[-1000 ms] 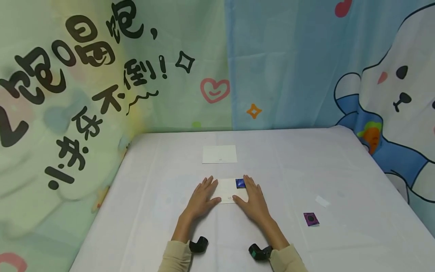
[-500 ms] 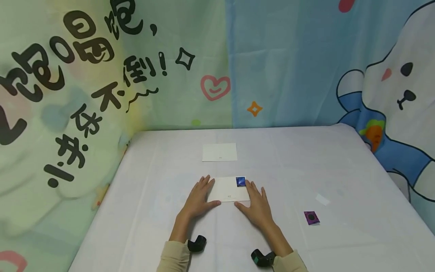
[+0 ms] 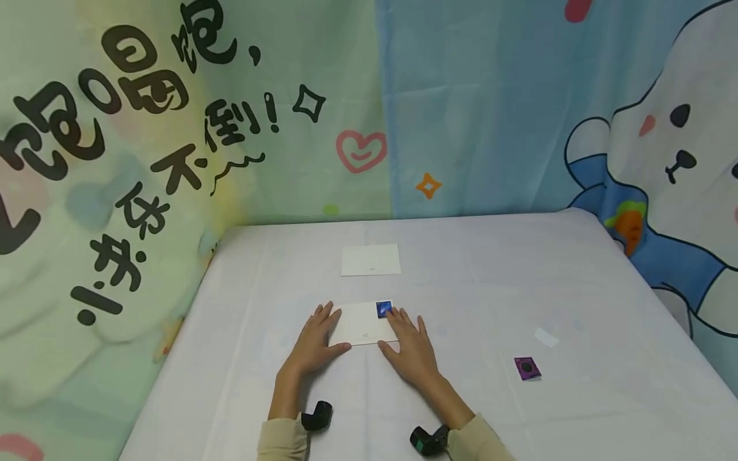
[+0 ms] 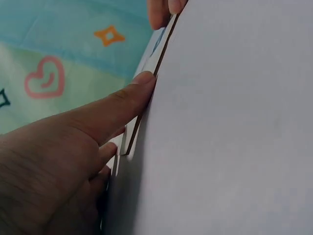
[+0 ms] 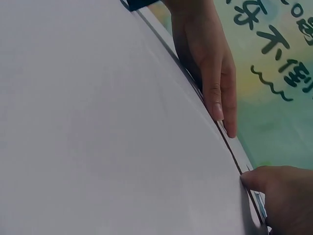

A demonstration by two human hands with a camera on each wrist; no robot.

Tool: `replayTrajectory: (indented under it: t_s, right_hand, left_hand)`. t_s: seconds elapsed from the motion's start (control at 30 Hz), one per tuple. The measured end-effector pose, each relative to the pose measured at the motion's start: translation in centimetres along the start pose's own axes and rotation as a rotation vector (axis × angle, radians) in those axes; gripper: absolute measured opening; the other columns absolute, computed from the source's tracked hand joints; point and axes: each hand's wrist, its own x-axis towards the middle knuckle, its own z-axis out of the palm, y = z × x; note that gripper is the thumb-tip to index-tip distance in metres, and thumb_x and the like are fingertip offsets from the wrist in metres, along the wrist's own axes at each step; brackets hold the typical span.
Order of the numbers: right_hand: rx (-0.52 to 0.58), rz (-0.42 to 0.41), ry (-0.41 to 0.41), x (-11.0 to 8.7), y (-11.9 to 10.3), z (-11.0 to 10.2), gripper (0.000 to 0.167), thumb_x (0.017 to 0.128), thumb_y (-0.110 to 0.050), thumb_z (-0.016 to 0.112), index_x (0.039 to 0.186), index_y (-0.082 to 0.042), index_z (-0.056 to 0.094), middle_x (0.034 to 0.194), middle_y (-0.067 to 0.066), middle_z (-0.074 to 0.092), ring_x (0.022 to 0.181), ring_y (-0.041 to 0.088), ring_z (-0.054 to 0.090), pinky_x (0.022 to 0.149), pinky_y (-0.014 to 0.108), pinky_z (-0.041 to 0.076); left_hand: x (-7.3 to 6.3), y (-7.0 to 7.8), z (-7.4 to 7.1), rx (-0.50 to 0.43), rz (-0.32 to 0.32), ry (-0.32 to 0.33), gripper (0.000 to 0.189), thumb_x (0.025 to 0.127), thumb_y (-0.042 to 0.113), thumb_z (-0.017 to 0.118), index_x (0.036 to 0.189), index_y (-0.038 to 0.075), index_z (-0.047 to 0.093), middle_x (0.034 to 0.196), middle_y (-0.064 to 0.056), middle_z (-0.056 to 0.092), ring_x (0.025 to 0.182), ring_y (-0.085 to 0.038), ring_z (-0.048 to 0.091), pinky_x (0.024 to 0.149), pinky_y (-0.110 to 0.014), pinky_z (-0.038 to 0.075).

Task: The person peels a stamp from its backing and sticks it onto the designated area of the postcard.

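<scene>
A white rectangular card (image 3: 362, 325) lies flat on the table, with a small dark-blue square sticker (image 3: 383, 308) at its far right corner. My left hand (image 3: 313, 339) rests at the card's left side, fingers extended and thumb along the near edge. My right hand (image 3: 412, 346) lies at the right side, its straight fingertips touching the card close to the blue square and partly covering that corner. In the left wrist view the left thumb (image 4: 132, 93) presses the card's thin edge. Both palms are near the table, and neither hand curls round anything.
Another white card (image 3: 371, 260) lies farther back. To the right are a small purple square with a dark circle (image 3: 527, 368) and a pale slip (image 3: 546, 338). White cloth covers the table (image 3: 461, 275); printed curtains (image 3: 473, 109) hang behind and at the sides.
The card with the blue square has shifted left, and both hands have moved left with it. The right fingertips now overlap its right corner more. The far card and purple square stay in place.
</scene>
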Motion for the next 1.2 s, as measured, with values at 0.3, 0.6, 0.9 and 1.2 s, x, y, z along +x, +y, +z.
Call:
replayTrajectory:
  t_s: [0.3, 0.6, 0.9, 1.2]
  right_hand:
    - [-0.011, -0.082, -0.071, 1.5, -3.7, 3.0, 0.057, 0.085, -0.031, 0.064, 0.132, -0.003, 0.049, 0.139, 0.013, 0.042, 0.131, 0.030, 0.034, 0.106, 0.052, 0.015]
    - [-0.017, -0.145, -0.115, 2.6, -5.8, 4.6, 0.055, 0.086, -0.034, 0.062, 0.132, -0.005, 0.050, 0.139, 0.011, 0.042, 0.131, 0.028, 0.033, 0.106, 0.052, 0.016]
    - [-0.016, -0.153, -0.108, 2.8, -6.5, 4.7, 0.053, 0.086, -0.033, 0.061, 0.131, -0.007, 0.051, 0.139, 0.009, 0.043, 0.131, 0.025, 0.034, 0.107, 0.050, 0.016]
    - [-0.009, -0.148, -0.104, 2.7, -6.6, 5.0, 0.054, 0.087, -0.034, 0.061, 0.133, -0.008, 0.050, 0.140, 0.008, 0.042, 0.131, 0.024, 0.033, 0.108, 0.048, 0.016]
  left_hand:
    - [-3.0, -3.2, -3.0, -0.057, -0.103, 0.045, 0.074, 0.077, 0.034, 0.072, 0.138, 0.004, 0.041, 0.148, -0.015, 0.025, 0.137, -0.036, 0.011, 0.107, -0.052, 0.010]
    - [-4.5, -5.4, -4.6, -0.072, -0.201, 0.048, 0.077, 0.076, 0.033, 0.073, 0.140, 0.006, 0.039, 0.149, -0.015, 0.021, 0.138, -0.036, 0.006, 0.107, -0.052, 0.007]
    - [-4.7, -5.6, -5.1, -0.069, -0.209, 0.072, 0.078, 0.074, 0.031, 0.075, 0.138, 0.003, 0.040, 0.148, -0.017, 0.023, 0.137, -0.038, 0.008, 0.107, -0.054, 0.007]
    - [-4.7, -5.7, -5.5, -0.068, -0.202, 0.047, 0.079, 0.074, 0.029, 0.075, 0.138, 0.002, 0.039, 0.148, -0.020, 0.022, 0.137, -0.040, 0.007, 0.106, -0.056, 0.006]
